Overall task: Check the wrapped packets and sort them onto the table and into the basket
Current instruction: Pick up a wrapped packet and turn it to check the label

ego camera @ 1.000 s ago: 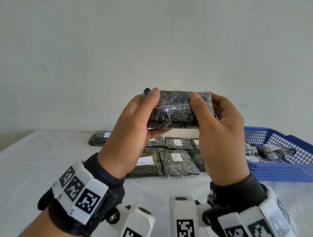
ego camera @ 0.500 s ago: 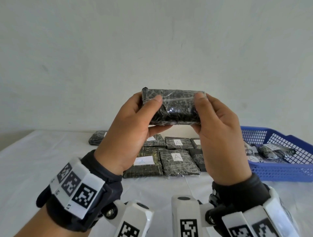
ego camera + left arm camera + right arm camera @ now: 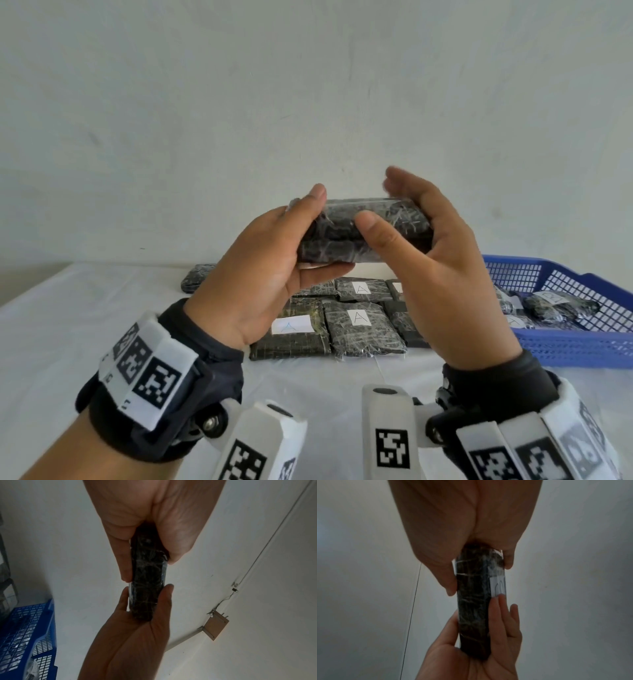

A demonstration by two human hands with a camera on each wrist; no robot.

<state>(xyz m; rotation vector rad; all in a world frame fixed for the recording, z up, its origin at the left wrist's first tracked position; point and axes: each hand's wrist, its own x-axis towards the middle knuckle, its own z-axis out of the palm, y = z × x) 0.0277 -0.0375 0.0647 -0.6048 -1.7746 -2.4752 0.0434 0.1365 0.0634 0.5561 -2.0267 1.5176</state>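
Note:
A dark packet (image 3: 387,222) wrapped in clear film is held up in front of the wall, long side level. My left hand (image 3: 308,236) grips its left end, thumb on top and fingers beneath. My right hand (image 3: 383,202) holds the right end, thumb on the near face and blurred fingertips above the top edge. In the right wrist view the packet (image 3: 472,601) carries a white label (image 3: 499,586) on its far face, the letter partly covered by a fingertip. The left wrist view shows the packet (image 3: 147,577) edge-on between both hands.
On the white table (image 3: 85,325) below lie several wrapped packets in rows, two with labels marked A (image 3: 358,317). One more packet (image 3: 193,277) lies apart at the back left. A blue mesh basket (image 3: 565,346) with several packets stands at the right.
The packet has been turned and tipped between the hands. My right thumb has slid toward the packet's middle, and the right fingertips now rise above its top edge.

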